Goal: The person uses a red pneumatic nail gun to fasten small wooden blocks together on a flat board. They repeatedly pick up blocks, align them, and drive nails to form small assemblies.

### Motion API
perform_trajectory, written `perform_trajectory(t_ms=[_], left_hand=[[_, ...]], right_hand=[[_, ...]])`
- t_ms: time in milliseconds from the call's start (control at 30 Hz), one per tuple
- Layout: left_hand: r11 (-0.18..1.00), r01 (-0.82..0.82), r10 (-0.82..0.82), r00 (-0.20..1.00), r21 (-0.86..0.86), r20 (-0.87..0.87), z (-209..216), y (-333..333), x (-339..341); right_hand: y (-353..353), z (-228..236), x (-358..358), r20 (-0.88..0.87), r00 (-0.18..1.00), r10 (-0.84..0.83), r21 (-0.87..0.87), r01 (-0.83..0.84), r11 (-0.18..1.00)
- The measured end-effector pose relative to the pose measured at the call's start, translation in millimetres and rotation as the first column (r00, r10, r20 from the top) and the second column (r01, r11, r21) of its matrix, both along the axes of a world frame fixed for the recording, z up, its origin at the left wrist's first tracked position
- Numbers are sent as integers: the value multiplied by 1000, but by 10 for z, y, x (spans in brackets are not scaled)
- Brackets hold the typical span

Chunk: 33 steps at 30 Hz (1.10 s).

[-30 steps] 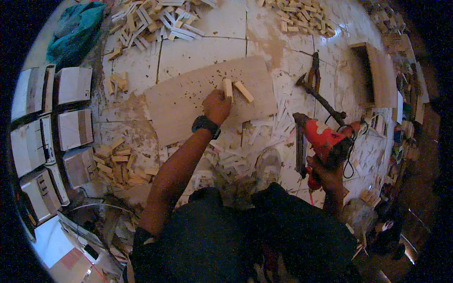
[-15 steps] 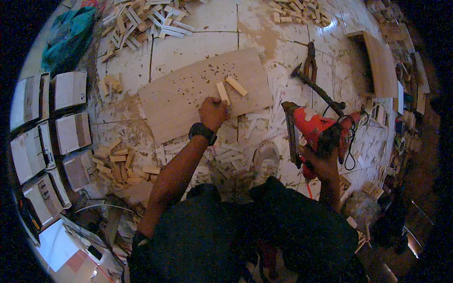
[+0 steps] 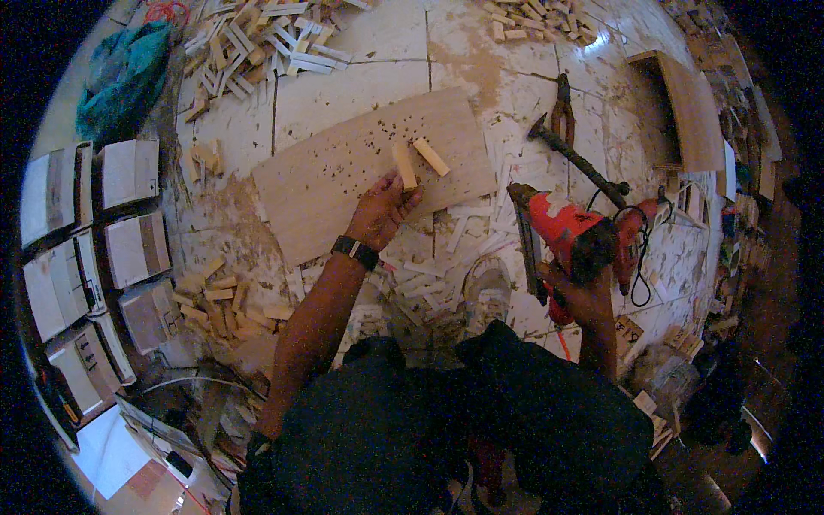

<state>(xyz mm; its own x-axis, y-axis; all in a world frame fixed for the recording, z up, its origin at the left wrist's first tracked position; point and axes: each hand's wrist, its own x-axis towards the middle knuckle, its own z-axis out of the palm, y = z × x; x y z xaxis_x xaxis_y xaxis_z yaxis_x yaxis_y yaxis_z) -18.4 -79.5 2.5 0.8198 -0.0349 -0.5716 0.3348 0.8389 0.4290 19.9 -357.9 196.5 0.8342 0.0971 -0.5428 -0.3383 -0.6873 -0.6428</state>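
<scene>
My left hand (image 3: 384, 210), a watch on its wrist, has its fingers closed at the lower end of a small wooden block (image 3: 403, 166) above a thin wooden board (image 3: 318, 202). The board lies aslant on the floor, strewn with small dark specks. A second wooden block (image 3: 432, 158) rests on the board just right of the first. To the right, my right hand (image 3: 582, 296) is wrapped round the handle of a red and black nail gun (image 3: 566, 227). Its long dark magazine points away from me, apart from the board.
A hammer (image 3: 579, 159) and pliers (image 3: 562, 112) lie beyond the nail gun. Heaps of wood blocks (image 3: 249, 43) lie at the far left and beside my left forearm (image 3: 309, 352). Wooden boxes (image 3: 133, 249) line the left; another open box (image 3: 687, 112) stands at right.
My left hand has turned at the wrist, and the block at its fingers now shows a different side. The nail gun has hardly moved.
</scene>
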Motion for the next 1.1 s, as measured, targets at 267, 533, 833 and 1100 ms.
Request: perform_trajectory(t_ms=[267, 533, 833, 1100], left_hand=[[980, -67, 75, 997, -190, 35, -152, -78, 3], [954, -193, 180, 981, -229, -78, -356, -119, -26], [92, 98, 36, 994, 991, -102, -92, -190, 35], [-2, 236, -169, 958, 972, -233, -173, -284, 92]], right_hand=[[-44, 4, -28, 19, 995, -101, 20, 100, 995], [-67, -45, -41, 37, 997, -69, -6, 70, 998], [0, -27, -11, -59, 996, -66, 36, 68, 997], [-24, -98, -1, 51, 996, 71, -4, -71, 997]])
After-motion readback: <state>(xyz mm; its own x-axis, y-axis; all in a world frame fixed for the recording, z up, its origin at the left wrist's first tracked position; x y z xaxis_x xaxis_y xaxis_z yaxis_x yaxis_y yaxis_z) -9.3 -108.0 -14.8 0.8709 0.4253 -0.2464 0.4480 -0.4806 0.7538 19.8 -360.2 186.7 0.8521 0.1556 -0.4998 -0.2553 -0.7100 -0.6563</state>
